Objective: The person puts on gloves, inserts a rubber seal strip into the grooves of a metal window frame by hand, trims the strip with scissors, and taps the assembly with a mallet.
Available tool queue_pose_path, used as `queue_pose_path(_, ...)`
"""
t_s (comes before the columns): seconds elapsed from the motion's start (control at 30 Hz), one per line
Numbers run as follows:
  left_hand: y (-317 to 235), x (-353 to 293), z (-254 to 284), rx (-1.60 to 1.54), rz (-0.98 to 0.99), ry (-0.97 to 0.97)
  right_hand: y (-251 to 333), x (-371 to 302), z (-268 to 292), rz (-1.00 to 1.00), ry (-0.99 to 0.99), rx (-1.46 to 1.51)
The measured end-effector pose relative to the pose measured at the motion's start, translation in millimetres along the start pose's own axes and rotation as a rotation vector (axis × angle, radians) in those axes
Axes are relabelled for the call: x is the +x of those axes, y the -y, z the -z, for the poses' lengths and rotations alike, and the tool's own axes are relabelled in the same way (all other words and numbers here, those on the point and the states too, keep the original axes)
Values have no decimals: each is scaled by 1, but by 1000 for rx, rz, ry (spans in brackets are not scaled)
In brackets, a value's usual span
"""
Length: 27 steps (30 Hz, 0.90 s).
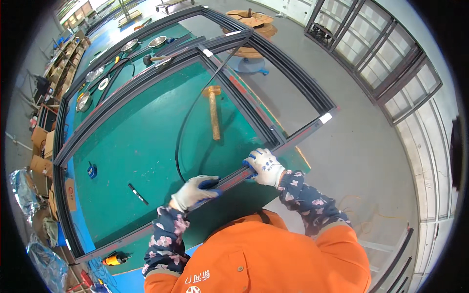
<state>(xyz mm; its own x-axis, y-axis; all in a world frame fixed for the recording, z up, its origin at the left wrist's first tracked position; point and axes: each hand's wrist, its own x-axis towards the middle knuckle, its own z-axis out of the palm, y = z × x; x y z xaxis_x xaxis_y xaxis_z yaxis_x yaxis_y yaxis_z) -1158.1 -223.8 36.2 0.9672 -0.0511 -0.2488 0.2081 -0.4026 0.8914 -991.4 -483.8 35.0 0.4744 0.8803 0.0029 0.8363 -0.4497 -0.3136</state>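
Note:
A large dark grey metal window frame point(233, 179) lies across a green-topped table point(141, 146). Both my hands wear white gloves with blue palms. My left hand point(194, 193) is closed over the frame's near bar, thumb stretched along it. To its right, my right hand point(265, 167) wraps the same bar near the corner. A thin black rubber strip point(184, 122) curves down from the frame's far side to beside my left hand; whether that hand touches its end is hidden. Inside the frame lie a wooden-handled mallet point(214, 115), a black marker point(138, 194) and a blue tape measure point(92, 170).
Beyond, on the table, are metal bowls point(158, 41), a tape roll point(103, 84) and a black-headed mallet point(148, 59). A yellow power tool point(115, 260) lies near the left corner. Cardboard boxes point(43, 165) line the left. More frames point(378, 93) lean against the right wall.

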Motion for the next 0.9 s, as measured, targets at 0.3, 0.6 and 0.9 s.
queue_pose_path(0.3,-17,-1,-57,740,-118,-362,38,12,-13,63,30,-86)
queue_pose_path(0.6,-12,-2,-52,731,-151,-470,36,29,-23,164,-3,-37)
queue_pose_path(0.9,-7,-8,-45,656,-89,-441,36,23,-10,181,5,-95)
